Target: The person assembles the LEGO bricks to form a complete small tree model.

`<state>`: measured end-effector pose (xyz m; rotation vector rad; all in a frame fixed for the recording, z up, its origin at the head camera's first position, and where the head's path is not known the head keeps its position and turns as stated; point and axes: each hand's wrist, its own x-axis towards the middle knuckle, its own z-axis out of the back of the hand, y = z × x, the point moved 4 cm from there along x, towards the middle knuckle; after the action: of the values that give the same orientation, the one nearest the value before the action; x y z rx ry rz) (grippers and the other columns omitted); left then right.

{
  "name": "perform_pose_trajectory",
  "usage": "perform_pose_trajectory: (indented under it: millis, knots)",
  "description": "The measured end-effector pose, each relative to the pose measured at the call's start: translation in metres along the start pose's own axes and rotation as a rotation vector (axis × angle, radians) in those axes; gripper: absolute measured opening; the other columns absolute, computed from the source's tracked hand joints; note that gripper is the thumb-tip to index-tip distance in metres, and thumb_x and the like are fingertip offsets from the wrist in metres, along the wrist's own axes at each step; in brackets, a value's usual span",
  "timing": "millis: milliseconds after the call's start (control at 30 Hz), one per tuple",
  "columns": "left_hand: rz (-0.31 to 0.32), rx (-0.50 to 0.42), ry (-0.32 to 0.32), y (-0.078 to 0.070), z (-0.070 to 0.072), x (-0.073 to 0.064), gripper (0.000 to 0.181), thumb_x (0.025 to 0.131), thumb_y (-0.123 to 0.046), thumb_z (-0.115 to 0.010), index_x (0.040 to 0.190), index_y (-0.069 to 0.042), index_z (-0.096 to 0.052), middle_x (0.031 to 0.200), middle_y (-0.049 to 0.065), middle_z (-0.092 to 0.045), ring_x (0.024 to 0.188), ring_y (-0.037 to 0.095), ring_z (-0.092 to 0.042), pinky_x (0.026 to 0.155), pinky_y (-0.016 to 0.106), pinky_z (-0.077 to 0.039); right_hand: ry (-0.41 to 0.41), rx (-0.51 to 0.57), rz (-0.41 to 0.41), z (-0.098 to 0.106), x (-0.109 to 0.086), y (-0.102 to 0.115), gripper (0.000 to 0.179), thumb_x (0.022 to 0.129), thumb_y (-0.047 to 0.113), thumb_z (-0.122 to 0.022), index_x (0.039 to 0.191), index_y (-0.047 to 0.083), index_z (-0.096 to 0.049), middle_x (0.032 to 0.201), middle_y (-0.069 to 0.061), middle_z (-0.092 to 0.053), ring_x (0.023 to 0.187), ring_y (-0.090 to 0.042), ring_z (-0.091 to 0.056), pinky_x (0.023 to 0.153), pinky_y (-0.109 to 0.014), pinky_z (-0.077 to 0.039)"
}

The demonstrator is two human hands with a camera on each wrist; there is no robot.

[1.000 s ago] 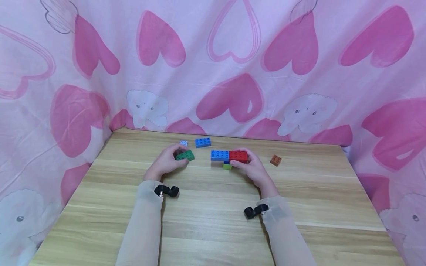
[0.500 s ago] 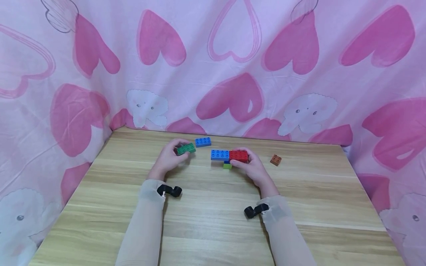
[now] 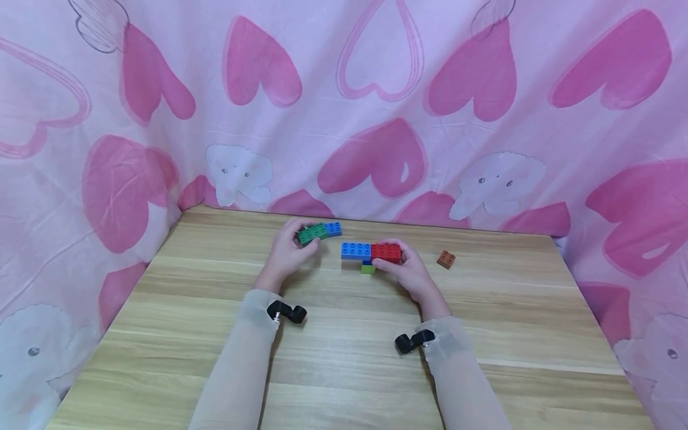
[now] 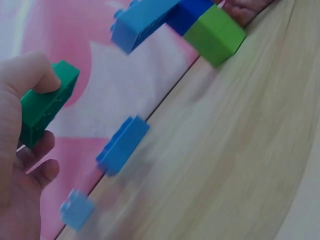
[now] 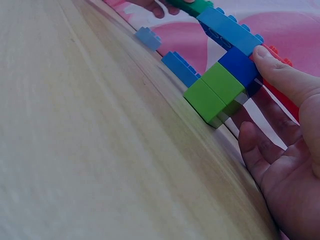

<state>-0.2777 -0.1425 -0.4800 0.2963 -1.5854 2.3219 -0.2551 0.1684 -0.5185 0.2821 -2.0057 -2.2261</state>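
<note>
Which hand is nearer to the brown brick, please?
Right. The right hand, holding the red brick, is left of the brown brick, not touching it; the left hand, holding the green brick, is farther left.

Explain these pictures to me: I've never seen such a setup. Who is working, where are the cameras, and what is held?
There is no robot here: a person works with two bare hands. The wide picture comes from a camera on the head; the two tilted ones from cameras on each wrist. The left hand holds a green rectangular plastic brick. The right hand grips a red rectangular plastic brick, end to end with a blue rectangular brick, above a dark blue brick and lime green bricks. Loose on the wooden table lie another blue brick, a small pale blue brick and a small square brown brick, all plastic.
</note>
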Motion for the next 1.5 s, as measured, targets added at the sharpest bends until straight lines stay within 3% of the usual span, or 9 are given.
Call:
perform_pose_trajectory:
  millis: [167,467,667,900,1133,1500]
  knots:
    - [-0.044,0.005,-0.020,-0.011,-0.009,0.002,0.042,0.094,-0.004,-0.079,0.135,-0.011,-0.074,0.130,0.008,-0.063,0.118,0.024,-0.059,0.099,0.040,-0.054,0.001,-0.004,-0.006,0.000,0.000,0.000,0.056,0.097,0.027,-0.087,0.146,0.014,-0.063,0.140,-0.009,-0.070,0.127,-0.026,-0.065,0.105,-0.027,-0.054]
    - [-0.022,0.033,0.017,-0.022,-0.024,0.003,0.042,0.099,-0.012,-0.080,0.139,-0.017,-0.071,0.136,0.004,-0.060,0.126,0.027,-0.057,0.103,0.050,-0.056,0.002,0.007,-0.004,0.000,0.001,0.000,0.056,0.097,0.027,-0.087,0.146,0.015,-0.063,0.140,-0.009,-0.070,0.126,-0.027,-0.066,0.103,-0.027,-0.056]
    - [-0.019,0.012,0.014,-0.029,-0.031,0.004,0.041,0.102,-0.016,-0.080,0.141,-0.012,-0.069,0.137,0.006,-0.062,0.124,0.028,-0.060,0.106,0.050,-0.056,0.005,0.008,-0.003,0.000,0.000,0.000,0.055,0.097,0.027,-0.087,0.146,0.015,-0.063,0.140,-0.009,-0.070,0.126,-0.027,-0.066,0.103,-0.026,-0.056]
    - [-0.030,0.006,0.026,-0.039,-0.041,0.003,0.038,0.103,-0.025,-0.080,0.139,-0.017,-0.070,0.135,0.002,-0.065,0.121,0.024,-0.064,0.108,0.049,-0.057,0.005,0.015,-0.019,0.000,0.000,0.000,0.057,0.097,0.027,-0.087,0.147,0.015,-0.063,0.143,-0.009,-0.069,0.127,-0.027,-0.065,0.104,-0.026,-0.055]
    - [-0.049,0.007,0.059,-0.044,-0.049,0.003,0.038,0.105,-0.030,-0.078,0.141,-0.019,-0.071,0.134,0.001,-0.066,0.122,0.022,-0.063,0.109,0.057,-0.054,0.001,0.021,-0.024,0.001,0.001,0.000,0.057,0.098,0.025,-0.086,0.148,0.013,-0.062,0.144,-0.010,-0.068,0.128,-0.027,-0.065,0.103,-0.026,-0.056]
    - [-0.068,0.079,0.076,-0.056,-0.057,0.002,0.040,0.106,-0.030,-0.075,0.144,-0.017,-0.071,0.142,-0.001,-0.067,0.130,0.019,-0.061,0.112,0.045,-0.054,-0.002,0.018,-0.013,0.000,0.000,0.001,0.054,0.096,0.026,-0.088,0.144,0.014,-0.064,0.142,-0.009,-0.068,0.127,-0.028,-0.063,0.103,-0.029,-0.055]
